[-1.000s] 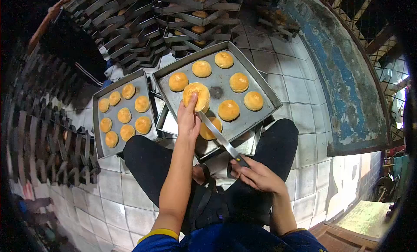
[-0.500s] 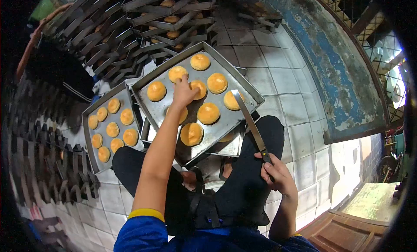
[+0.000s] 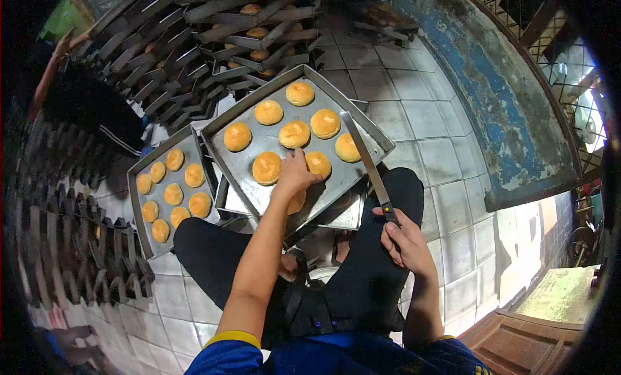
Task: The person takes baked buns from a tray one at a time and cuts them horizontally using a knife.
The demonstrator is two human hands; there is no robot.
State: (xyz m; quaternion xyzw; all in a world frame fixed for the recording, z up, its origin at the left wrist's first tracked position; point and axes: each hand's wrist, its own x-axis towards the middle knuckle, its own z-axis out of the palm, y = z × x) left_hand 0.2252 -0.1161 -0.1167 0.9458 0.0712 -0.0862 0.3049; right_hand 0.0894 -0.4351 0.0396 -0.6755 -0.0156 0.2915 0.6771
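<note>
Round golden buns sit in rows on a large metal tray (image 3: 226, 161) in front of me. My left hand (image 3: 296, 174) reaches over the near part of this tray, its fingers apart between two buns and touching or nearly touching the bun (image 3: 317, 165) on its right. Part of another bun (image 3: 297, 201) shows beneath that hand. Above my right knee, my right hand (image 3: 406, 240) is closed round the dark handle of a long knife (image 3: 366, 156). The blade points up and away, over the tray's right side, beside a bun (image 3: 347, 147).
A second tray of smaller buns (image 3: 173, 194) lies to the left. Stacked metal trays (image 3: 252, 26) stand behind and at the left. A person's dark-clothed leg (image 3: 113, 116) is at the upper left. A worn blue panel (image 3: 491, 103) leans at the right, by the tiled floor (image 3: 433, 149).
My left hand let go of the bun it held a second ago, reached to the middle buns, then came back toward the near ones. The knife swung from the left hand to the tray's right side.
</note>
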